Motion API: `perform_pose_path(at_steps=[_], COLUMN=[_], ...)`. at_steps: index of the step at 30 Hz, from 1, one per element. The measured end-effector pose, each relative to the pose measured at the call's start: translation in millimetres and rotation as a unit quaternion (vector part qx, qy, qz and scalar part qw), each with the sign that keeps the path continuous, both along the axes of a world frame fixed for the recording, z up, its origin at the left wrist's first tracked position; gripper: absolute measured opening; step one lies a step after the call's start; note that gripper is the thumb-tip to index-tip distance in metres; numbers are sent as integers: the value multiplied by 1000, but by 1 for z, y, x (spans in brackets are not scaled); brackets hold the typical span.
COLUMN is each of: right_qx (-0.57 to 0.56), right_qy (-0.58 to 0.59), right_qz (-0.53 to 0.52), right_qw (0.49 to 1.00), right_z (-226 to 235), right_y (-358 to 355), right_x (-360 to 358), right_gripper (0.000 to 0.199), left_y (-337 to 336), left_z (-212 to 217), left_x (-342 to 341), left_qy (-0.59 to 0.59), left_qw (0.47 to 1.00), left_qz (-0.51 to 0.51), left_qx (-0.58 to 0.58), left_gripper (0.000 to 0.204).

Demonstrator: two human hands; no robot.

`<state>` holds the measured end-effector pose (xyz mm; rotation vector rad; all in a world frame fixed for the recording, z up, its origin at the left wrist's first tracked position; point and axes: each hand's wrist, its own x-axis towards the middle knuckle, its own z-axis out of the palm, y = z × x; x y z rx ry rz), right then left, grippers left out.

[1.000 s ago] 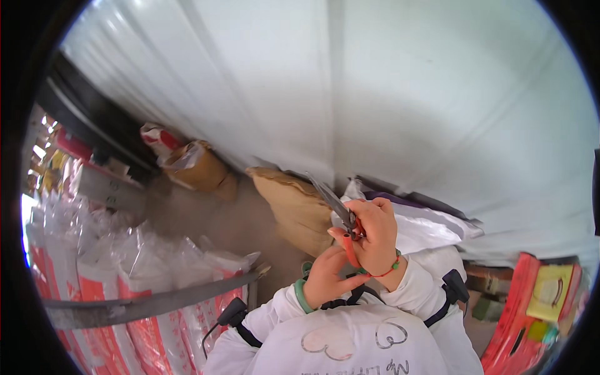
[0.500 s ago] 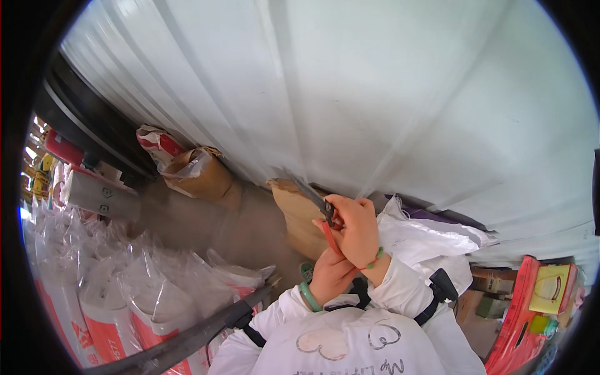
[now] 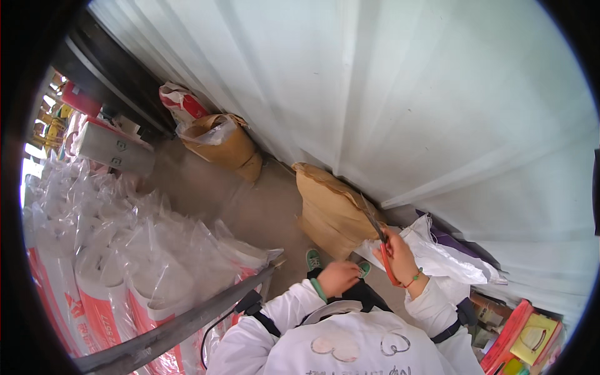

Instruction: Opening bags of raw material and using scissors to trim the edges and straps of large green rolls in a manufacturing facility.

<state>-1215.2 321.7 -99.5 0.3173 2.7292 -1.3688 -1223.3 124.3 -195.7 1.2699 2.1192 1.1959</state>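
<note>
My right hand (image 3: 400,257) is closed on a pair of scissors (image 3: 387,259) with red handles, the dark blades angled up and to the left. Just beyond the blade tips stands a large brown paper sack (image 3: 328,209), leaning near the wall. My left hand (image 3: 340,279) hovers in front of my body with its fingers curled in, and no object shows in it. A green bangle circles that wrist, while a red cord with green beads is on the right one.
Several plastic-wrapped rolls (image 3: 100,269) with red and white covers fill the left, behind a dark rail (image 3: 187,331). An opened brown sack (image 3: 222,147) stands farther off by the pale metal wall (image 3: 437,112). White sacking (image 3: 447,256) lies right; a red box (image 3: 509,334) sits lower right.
My hands have come apart: the right one moved right and down with the scissors, the left one drew back toward my body. The view has shifted, showing more of the brown sack.
</note>
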Motion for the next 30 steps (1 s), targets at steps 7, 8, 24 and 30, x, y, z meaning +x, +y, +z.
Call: perform_pose_path(at_steps=[7, 8, 24, 30], right_qx=[-175, -145, -43, -154], right_qy=[-356, -365, -384, -310], right_qz=[37, 42, -57, -116], right_qw=[917, 919, 921, 931], right_z=[-119, -119, -181, -229], right_y=[35, 31, 36, 110], right_x=[64, 56, 19, 95], right_gripper=[47, 50, 60, 40], left_y=[-2, 5, 6, 6], left_z=[-28, -35, -52, -60], left_x=[-64, -71, -97, -85], left_qy=[113, 106, 105, 109], left_qw=[958, 958, 938, 941], left_qz=[225, 226, 262, 261], left_qx=[-140, -142, -201, -189], left_gripper=[21, 21, 29, 30])
